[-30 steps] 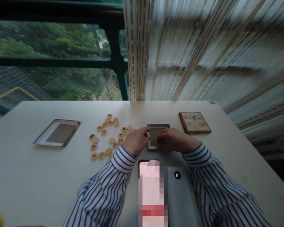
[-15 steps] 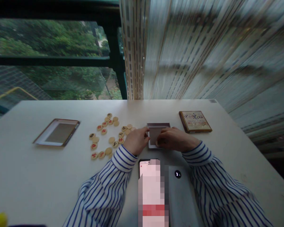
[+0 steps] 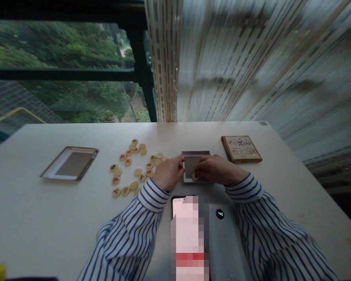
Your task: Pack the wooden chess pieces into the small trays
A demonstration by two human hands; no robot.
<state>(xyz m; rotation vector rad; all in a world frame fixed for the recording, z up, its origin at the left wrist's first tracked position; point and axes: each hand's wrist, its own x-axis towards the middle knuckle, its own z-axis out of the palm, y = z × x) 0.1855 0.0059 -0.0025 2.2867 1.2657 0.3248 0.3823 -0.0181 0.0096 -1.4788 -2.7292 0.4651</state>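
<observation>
A small open box (image 3: 195, 153) sits mid-table with a grey insert in it and one round wooden chess piece (image 3: 195, 177) at its near edge. My left hand (image 3: 168, 173) rests curled against the box's left side, fingers touching its rim. My right hand (image 3: 216, 169) lies over the box's right part, its fingers curled beside the piece; I cannot make out whether they grip it. Several loose round pieces (image 3: 134, 164) with red or black characters lie scattered to the left of my left hand.
A flat box lid (image 3: 70, 163) lies at the left of the white table (image 3: 32, 218). A printed brown box (image 3: 241, 148) sits at the right. A phone (image 3: 178, 201) and a grey pouch (image 3: 225, 242) lie near me. Window and curtain stand behind.
My right hand has shifted slightly right and back over the box, so the piece at its near edge shows again. My left hand stays at the box's left side.
</observation>
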